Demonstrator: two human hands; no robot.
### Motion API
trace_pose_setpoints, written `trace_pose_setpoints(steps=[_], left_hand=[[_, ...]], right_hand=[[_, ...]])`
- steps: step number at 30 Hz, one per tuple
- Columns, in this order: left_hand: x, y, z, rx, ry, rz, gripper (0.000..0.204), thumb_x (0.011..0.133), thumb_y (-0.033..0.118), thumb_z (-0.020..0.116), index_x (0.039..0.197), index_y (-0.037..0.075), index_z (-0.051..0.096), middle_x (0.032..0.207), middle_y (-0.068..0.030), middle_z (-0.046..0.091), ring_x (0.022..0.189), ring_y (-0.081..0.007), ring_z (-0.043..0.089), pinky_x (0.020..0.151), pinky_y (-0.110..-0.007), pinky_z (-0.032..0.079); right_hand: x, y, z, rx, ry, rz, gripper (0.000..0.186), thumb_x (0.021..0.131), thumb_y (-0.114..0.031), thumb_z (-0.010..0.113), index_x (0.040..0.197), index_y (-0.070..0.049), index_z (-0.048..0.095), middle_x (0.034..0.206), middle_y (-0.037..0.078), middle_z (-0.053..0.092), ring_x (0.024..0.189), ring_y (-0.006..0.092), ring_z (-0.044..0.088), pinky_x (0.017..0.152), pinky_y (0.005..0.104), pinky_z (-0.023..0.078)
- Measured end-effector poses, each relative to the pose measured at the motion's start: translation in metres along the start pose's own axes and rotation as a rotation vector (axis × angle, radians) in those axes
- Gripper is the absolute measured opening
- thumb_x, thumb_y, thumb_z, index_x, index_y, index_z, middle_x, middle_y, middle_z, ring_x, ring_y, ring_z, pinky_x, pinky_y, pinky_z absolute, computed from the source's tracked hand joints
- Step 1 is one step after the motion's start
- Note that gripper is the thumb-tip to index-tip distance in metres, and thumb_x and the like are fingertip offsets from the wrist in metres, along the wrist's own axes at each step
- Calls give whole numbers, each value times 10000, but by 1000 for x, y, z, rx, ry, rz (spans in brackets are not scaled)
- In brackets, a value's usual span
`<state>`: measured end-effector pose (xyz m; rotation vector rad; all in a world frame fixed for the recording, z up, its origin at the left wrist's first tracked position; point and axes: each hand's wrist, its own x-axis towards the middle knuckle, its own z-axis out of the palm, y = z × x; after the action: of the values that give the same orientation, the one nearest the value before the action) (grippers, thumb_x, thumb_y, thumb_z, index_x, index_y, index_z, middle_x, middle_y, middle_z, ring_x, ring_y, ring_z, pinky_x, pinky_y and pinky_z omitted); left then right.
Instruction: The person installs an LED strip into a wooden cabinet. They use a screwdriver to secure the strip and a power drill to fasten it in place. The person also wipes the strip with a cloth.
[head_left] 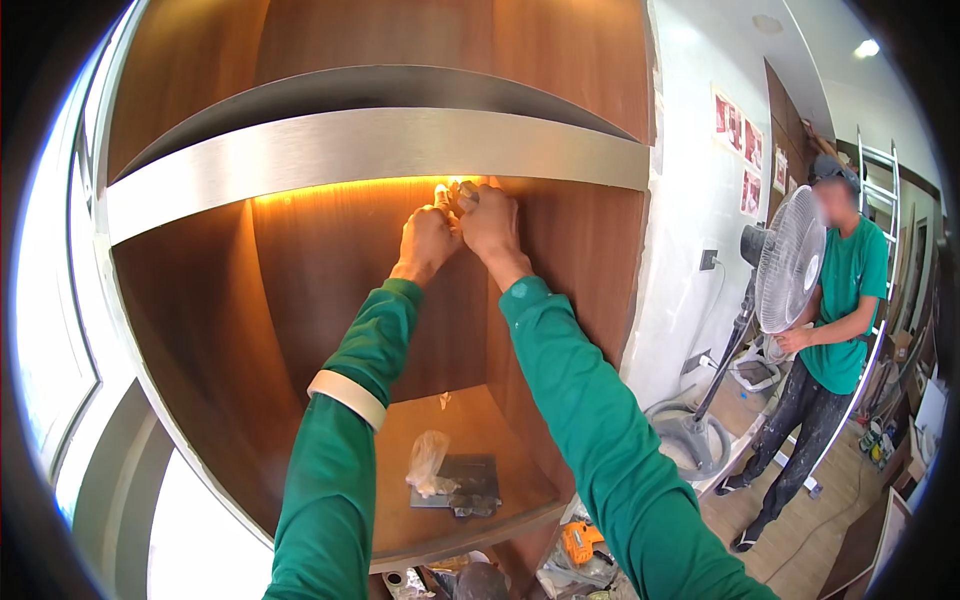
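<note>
Both of my hands are raised to the lit underside of a shelf with a brushed metal front (380,140) in a wooden cabinet (370,290). Beside the glowing light strip (330,188), my left hand (425,240) and my right hand (490,225) are close together with bent fingers, closed around something small that I cannot make out. A pale tape roll (347,398) circles my left forearm. Below, on the cabinet board (535,480), lie a crumpled clear bag (428,455) and a flat dark grey piece (465,470).
At right a person (845,265) in green holds a standing fan (790,260) beside a ladder (880,170). A window (55,250) is at left. An orange power tool (580,540) lies among clutter below the cabinet. A cable (820,540) crosses the floor.
</note>
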<state>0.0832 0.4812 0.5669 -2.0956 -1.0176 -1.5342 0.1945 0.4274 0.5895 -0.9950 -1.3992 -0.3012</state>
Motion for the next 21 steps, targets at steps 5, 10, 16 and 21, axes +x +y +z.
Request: trace_pose_setpoints(steps=[5, 10, 16, 21], left_hand=[[0, 4, -5, 18, 25, -18, 366, 823, 184, 575, 1103, -45, 634, 783, -219, 662, 699, -382, 655, 628, -451, 536], [2, 2, -8, 0, 32, 8, 393, 842, 174, 557, 1160, -48, 614, 753, -220, 656, 668, -380, 648, 612, -450, 530], [5, -1, -17, -50, -5, 11, 435, 846, 164, 550, 1228, -39, 592, 749, -235, 646, 653, -377, 645, 598, -445, 523], [3, -4, -18, -91, 23, 35, 479, 831, 156, 555, 1275, -26, 569, 746, -243, 634, 653, -381, 641, 601, -442, 518]], right_hand=[[-1, -6, -5, 183, -16, 170, 235, 857, -138, 663, 942, 80, 644, 899, 233, 691, 850, 296, 696, 723, 382, 533], [15, -12, -2, 546, -97, 699, 207, 849, -146, 667, 908, 52, 652, 822, 252, 657, 748, 347, 661, 714, 399, 523], [3, -7, -4, -193, -87, 42, 163, 819, -101, 679, 852, 52, 632, 829, 245, 659, 783, 360, 666, 715, 413, 525], [0, -2, -6, -48, -1, 36, 238, 832, -145, 690, 889, 77, 628, 839, 240, 662, 710, 323, 687, 718, 417, 540]])
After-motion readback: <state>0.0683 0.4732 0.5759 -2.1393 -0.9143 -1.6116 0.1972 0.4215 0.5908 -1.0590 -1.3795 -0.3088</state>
